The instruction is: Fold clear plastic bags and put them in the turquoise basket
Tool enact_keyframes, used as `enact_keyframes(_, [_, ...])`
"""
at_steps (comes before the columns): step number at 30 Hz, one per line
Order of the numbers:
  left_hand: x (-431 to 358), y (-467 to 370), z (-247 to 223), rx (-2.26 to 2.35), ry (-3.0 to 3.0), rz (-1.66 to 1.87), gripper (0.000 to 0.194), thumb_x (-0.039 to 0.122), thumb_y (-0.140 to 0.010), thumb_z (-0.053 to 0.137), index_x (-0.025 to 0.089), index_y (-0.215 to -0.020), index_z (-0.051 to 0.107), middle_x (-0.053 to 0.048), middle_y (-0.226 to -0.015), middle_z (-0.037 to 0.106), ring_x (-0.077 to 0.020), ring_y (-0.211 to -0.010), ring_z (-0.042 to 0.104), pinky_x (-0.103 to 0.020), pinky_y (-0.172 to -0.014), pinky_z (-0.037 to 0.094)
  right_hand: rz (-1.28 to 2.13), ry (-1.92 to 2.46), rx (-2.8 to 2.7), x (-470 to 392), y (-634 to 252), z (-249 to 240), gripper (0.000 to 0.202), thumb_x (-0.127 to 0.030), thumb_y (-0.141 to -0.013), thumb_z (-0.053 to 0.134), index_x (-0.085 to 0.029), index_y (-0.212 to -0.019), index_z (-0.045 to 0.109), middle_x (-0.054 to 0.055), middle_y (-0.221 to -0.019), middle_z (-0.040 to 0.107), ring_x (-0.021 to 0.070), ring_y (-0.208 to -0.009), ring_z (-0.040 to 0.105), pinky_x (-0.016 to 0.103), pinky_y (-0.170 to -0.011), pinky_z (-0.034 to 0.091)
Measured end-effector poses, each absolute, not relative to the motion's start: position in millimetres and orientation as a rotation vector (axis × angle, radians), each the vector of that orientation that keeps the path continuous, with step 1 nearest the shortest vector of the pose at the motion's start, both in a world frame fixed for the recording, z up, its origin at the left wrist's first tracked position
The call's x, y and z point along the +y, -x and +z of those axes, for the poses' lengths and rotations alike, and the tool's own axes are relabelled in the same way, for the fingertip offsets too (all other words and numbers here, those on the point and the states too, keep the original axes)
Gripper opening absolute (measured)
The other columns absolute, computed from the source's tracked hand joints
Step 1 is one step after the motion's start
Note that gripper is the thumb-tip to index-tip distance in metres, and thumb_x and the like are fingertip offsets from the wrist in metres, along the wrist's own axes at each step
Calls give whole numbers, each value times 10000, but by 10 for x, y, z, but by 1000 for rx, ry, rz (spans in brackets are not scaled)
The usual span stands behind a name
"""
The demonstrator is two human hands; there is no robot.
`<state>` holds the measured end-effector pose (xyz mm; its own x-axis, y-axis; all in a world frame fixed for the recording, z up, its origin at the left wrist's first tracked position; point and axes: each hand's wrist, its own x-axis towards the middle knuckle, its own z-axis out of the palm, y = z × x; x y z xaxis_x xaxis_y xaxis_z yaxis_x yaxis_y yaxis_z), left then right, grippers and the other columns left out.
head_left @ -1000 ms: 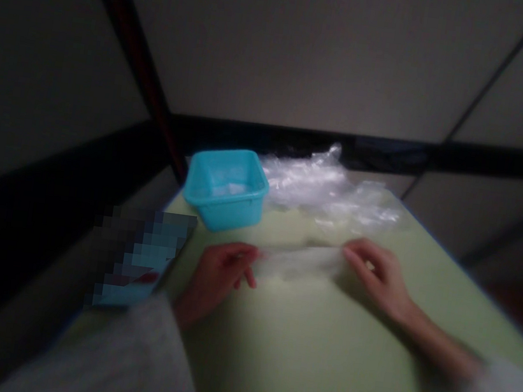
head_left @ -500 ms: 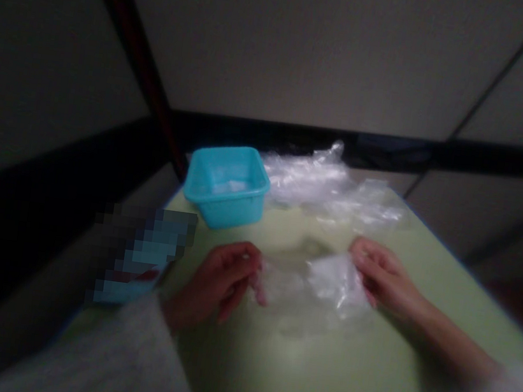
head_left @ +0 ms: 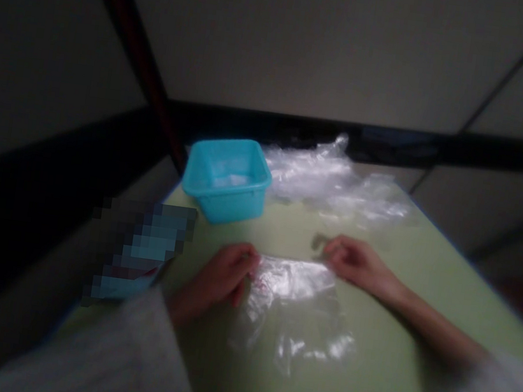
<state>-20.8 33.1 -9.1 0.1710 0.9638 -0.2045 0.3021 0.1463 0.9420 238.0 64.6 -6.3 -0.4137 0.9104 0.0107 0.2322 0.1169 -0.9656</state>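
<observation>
A clear plastic bag (head_left: 302,307) hangs between my two hands above the pale green table (head_left: 353,381), its upper edge stretched straight. My left hand (head_left: 226,275) pinches the bag's upper left corner; a small reddish patch shows on the film beside those fingers. At the upper right corner, my right hand (head_left: 354,259) has its fingers closed on the edge. The lower part of the bag is crinkled and shiny. Blur hides the exact fingertip contact.
A turquoise plastic basket (head_left: 232,202) with something whitish inside stands at the table's back left. Crumpled clear plastic bags (head_left: 322,175) are heaped beside it along the back. On the left edge lies a pixelated bluish object (head_left: 148,255). Panelled walls rise behind.
My right hand has moved left, closer to the left hand. The bag, earlier bunched near the right hand, now hangs spread out with a straight upper edge. The left hand has barely shifted.
</observation>
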Motion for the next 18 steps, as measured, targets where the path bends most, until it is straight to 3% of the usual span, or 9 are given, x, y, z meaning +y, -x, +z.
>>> enact_keyframes(5, [328,211,-101,1337,-1427,743,267,434,-783,510,188,-694,457,118,-338,389,-56,-223,351,-148,-281,190,1330,1070,-1851,637,-2404,-116,245,-338,-702,700,-166,-806,560,-52,-548,530,73,-471,462,202,-433,353])
enact_keyframes(8, [313,231,-89,1323,-1444,665,327,435,-763,576,171,-935,489,122,-375,452,-67,-237,374,-147,-276,213,1306,1105,-1807,641,-2424,-132,242,-310,-693,696,-168,-828,554,-51,-549,536,79,-461,479,202,-420,358])
enact_keyframes(13, [277,256,-74,1343,-1377,507,766,232,-593,722,177,-1271,371,80,-577,606,-76,-328,436,-153,-278,278,1200,1193,-1720,658,-2452,-84,194,-294,-688,679,-183,-734,526,-39,-544,530,83,-433,460,200,-373,337])
enact_keyframes(16, [287,253,-81,1388,-1392,566,854,132,-526,726,172,-1301,369,70,-592,607,-109,-455,530,-150,-343,345,1203,1218,-1689,630,-2476,-33,230,-282,-671,673,-191,-642,464,-43,-514,501,76,-422,453,194,-369,344])
enact_keyframes(18, [320,251,-76,1398,-1380,723,807,138,-543,711,154,-1278,377,57,-625,607,-109,-512,552,-153,-405,382,1286,1226,-1689,584,-2514,3,263,-284,-667,670,-198,-629,425,-37,-514,513,80,-428,480,190,-374,361])
